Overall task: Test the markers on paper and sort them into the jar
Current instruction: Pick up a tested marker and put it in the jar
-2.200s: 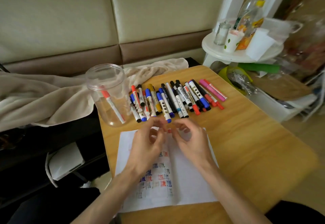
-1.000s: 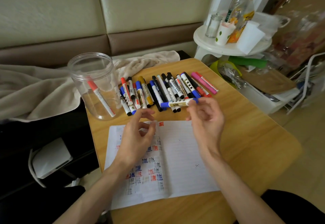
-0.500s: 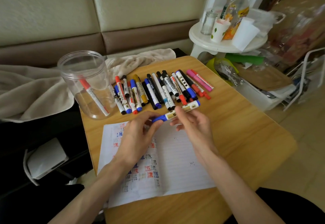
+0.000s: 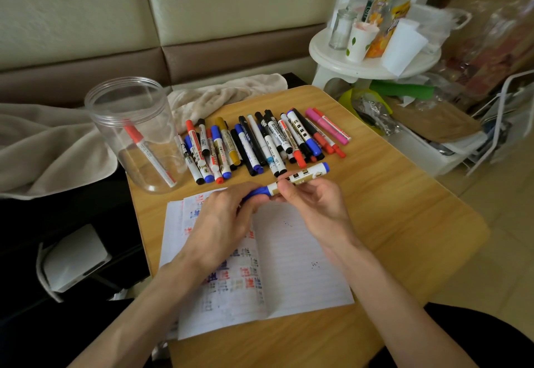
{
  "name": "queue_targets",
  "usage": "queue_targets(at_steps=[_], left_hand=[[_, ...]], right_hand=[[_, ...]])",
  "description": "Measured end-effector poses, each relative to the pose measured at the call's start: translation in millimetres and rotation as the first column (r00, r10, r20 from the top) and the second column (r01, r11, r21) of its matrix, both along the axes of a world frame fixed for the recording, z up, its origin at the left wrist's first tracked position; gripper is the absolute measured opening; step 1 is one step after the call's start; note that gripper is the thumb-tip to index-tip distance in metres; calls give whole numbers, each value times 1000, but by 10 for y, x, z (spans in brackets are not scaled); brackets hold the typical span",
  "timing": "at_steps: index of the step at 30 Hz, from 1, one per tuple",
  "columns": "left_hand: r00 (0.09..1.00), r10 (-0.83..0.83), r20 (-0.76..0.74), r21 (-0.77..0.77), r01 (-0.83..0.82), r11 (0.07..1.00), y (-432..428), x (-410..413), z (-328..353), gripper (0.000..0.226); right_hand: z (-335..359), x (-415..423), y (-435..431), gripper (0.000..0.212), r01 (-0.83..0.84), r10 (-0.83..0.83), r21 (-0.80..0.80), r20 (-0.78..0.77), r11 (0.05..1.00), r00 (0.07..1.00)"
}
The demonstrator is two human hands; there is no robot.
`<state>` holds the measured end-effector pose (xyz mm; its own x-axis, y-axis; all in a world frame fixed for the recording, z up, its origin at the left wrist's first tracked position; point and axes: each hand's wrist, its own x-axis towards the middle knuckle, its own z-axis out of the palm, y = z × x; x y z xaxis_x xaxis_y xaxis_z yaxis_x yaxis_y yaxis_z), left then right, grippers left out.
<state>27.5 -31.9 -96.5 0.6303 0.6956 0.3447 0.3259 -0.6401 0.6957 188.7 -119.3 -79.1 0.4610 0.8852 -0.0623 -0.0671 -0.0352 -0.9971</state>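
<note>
Both hands are gripping one blue marker [image 4: 307,176] just above the far edge of the paper [image 4: 291,269]: the left hand [image 4: 222,223] is curling round its cap end, the right hand [image 4: 316,204] is pinching the barrel. The clear jar [image 4: 115,113] is standing at ten o'clock, one red marker [image 4: 148,152] inside; the marker row [image 4: 260,142] is lying at twelve.

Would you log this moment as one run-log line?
left hand: grips blue cap | right hand: holds blue marker | cap: not yet off | jar: one red marker inside | paper: beneath hands
</note>
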Motion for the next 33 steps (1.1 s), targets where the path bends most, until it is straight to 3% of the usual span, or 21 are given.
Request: queue_targets(at_steps=[8,10,15,19,23,28,33], left_hand=[[996,-94,0,-209,92,974,65,-54,15,32],[994,-104,17,-259,105,960,73,-63,17,33],[1000,17,13,-145,-15,989,27,-72,-35,16],[999,47,-10,-36,-48,998,-24,-46,-64,16],[1000,-10,3,-189,10,982,11,-45,-27,23],[999,-38,-17,-257,32,966,52,-50,-42,29],[999,-46,7,-306,46,951,84,-78,-40,29]], right_hand=[[-47,63,18,8,-80,78,37,42,996,996],[-59,75,33,15,-95,93,47,36,994,995],[-176,-58,64,31,-30,32,14,-151,999,988],[-196,-166,68,21,71,-73,-27,-89,997,993],[-133,-104,69,16,36,-35,6,-68,999,997],[-138,-51,67,20,-18,17,-4,-87,1000,996],[-144,-58,102,37,-72,73,8,-118,997,990]])
